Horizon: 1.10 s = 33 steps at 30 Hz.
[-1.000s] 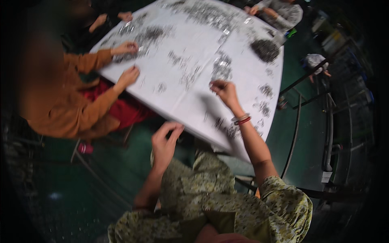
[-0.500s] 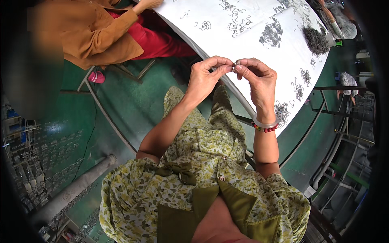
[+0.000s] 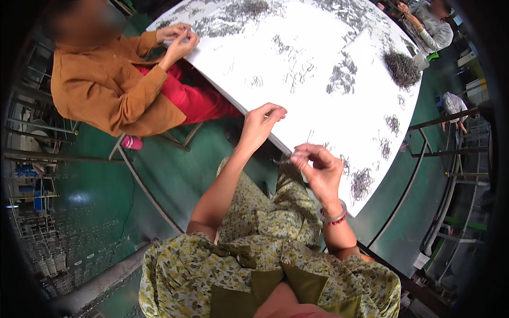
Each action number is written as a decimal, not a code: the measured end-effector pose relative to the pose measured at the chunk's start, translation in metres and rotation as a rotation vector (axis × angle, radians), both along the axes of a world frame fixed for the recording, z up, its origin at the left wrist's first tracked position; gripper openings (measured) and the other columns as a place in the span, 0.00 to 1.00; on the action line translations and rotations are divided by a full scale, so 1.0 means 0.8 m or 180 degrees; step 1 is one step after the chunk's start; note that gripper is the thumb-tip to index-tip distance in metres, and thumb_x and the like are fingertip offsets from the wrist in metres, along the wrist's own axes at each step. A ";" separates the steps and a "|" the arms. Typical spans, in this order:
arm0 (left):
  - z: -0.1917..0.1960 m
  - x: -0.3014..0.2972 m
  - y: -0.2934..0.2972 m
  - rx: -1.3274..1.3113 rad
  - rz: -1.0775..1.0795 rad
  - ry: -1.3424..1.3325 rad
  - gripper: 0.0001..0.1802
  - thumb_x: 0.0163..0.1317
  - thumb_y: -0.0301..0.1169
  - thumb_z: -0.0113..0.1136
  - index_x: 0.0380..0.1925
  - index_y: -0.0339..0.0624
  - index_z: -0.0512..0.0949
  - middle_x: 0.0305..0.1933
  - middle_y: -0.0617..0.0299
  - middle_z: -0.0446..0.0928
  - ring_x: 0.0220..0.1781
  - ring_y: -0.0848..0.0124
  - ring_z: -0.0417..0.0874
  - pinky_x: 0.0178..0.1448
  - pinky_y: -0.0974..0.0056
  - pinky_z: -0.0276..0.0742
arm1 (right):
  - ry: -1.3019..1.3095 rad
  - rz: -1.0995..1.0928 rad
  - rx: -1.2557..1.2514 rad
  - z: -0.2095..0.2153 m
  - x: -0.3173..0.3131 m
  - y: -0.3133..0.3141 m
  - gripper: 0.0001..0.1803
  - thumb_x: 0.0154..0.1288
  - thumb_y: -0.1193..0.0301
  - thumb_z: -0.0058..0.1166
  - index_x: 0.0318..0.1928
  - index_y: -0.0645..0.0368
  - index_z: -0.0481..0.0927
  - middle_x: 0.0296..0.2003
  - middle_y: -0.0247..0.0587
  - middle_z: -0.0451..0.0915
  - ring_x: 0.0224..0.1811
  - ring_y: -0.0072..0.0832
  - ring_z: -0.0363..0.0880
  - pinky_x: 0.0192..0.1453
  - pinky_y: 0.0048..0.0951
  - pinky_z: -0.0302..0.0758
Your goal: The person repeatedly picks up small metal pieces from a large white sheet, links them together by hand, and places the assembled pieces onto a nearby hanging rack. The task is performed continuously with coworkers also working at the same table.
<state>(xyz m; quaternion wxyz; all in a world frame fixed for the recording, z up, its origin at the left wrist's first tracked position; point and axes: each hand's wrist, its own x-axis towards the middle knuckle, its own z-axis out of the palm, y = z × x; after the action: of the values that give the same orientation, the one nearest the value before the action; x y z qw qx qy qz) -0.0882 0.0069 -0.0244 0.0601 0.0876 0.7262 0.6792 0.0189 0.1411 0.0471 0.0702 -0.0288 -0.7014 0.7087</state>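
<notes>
your right hand [image 3: 321, 169] has its fingers pinched on a thin metal piece [image 3: 283, 158] at the white counter [image 3: 318, 58] edge; your left hand [image 3: 260, 123] hovers above, fingers pressed together, empty.

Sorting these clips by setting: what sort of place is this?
Probably a factory workshop for hand assembly: a big white table strewn with small metal parts, seated co-workers around it, green floor.

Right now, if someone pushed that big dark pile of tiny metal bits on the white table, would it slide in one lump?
Probably not. The dark pile looks like loose thin pieces, so it would likely spread and scatter, as the strewn clusters across the white table suggest. Each piece seems light, since the right hand pinches with its fingertips alone.
</notes>
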 end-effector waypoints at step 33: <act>0.044 0.010 -0.007 0.0546 -0.0516 -0.0500 0.10 0.60 0.28 0.56 0.38 0.31 0.78 0.37 0.60 0.79 0.36 0.76 0.77 0.41 0.71 0.73 | -0.0136 -0.0053 -0.0163 -0.030 -0.005 -0.006 0.09 0.57 0.81 0.56 0.40 0.67 0.79 0.31 0.34 0.81 0.29 0.14 0.76 0.34 0.16 0.73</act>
<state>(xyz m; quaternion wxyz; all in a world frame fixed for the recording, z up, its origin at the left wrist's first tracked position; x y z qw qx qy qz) -0.0798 0.0012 0.0109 0.1637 0.0973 0.6491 0.7365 0.0145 0.1365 0.0234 0.0604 -0.0515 -0.6840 0.7251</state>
